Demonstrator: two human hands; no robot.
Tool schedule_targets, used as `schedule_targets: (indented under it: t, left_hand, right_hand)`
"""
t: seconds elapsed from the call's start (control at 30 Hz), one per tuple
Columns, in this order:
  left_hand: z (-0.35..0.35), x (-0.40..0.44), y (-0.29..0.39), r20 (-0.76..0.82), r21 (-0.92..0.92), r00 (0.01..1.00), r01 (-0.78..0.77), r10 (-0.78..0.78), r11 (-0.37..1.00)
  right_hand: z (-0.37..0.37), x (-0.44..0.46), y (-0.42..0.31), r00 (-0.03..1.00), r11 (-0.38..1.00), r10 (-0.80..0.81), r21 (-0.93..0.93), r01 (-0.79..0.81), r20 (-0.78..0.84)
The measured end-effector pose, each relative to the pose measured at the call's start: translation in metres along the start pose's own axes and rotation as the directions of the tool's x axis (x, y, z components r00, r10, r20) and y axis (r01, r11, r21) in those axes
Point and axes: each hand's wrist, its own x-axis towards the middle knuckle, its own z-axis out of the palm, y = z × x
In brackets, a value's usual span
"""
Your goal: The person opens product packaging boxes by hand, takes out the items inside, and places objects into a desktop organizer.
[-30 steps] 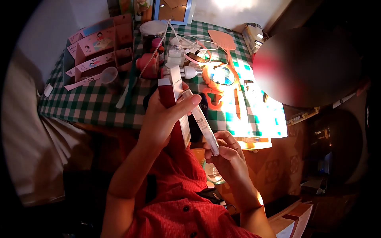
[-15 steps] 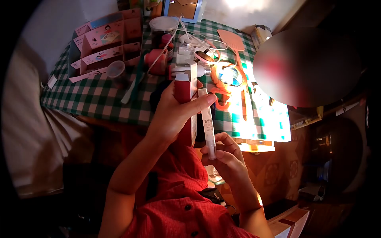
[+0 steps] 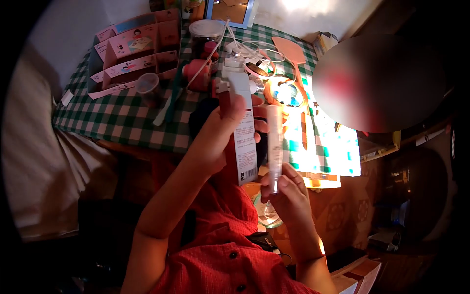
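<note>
My left hand (image 3: 220, 130) is wrapped round a red and white box (image 3: 245, 147), held upright, its printed white side with a barcode facing me. The top flap of the box stands open. My right hand (image 3: 286, 188) pinches the lower end of a slim, whitish tube (image 3: 275, 147), which points up beside the box, a small gap from it. The tube is slightly blurred, and its print cannot be read.
On the green checked tablecloth (image 3: 132, 130) are a pink compartment organizer (image 3: 132, 44), a lidded cup (image 3: 148, 88), a large jar (image 3: 206, 29), a pink bottle (image 3: 197, 74), white cables and an orange lamp (image 3: 286, 92). A blurred round area covers the right.
The tube has come away from my left thumb and moved right in my right hand. My left hand has turned the box, so its printed side now shows.
</note>
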Motion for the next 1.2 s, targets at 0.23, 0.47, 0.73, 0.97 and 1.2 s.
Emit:
schedule_targets:
  t: [0.23,0.47,0.73,0.97,1.2]
  left_hand:
    - [-0.007,0.004,0.003,0.121,-0.041,0.99,0.079,-0.073,0.996]
    - [-0.012,0.007,-0.003,0.137,-0.085,0.987,0.09,-0.078,0.992]
    - [-0.012,0.006,-0.004,0.105,-0.064,0.99,0.104,-0.097,0.993]
    - [-0.011,0.006,-0.005,0.112,-0.051,0.989,0.101,-0.095,0.994]
    - [-0.009,0.005,-0.003,0.128,-0.065,0.99,0.074,-0.065,0.995]
  right_hand:
    - [-0.008,0.0,-0.001,0.989,0.988,-0.148,0.045,0.148,0.005]
    - [-0.004,0.0,0.001,0.994,0.994,-0.104,0.041,0.104,0.01]
    - [0.0,0.002,0.001,0.998,0.997,-0.07,0.015,0.07,0.002]
    - [0.007,0.005,0.001,0.996,0.997,-0.081,-0.024,0.08,-0.024]
    - [-0.005,0.019,0.018,0.872,0.598,-0.447,-0.657,0.459,0.202]
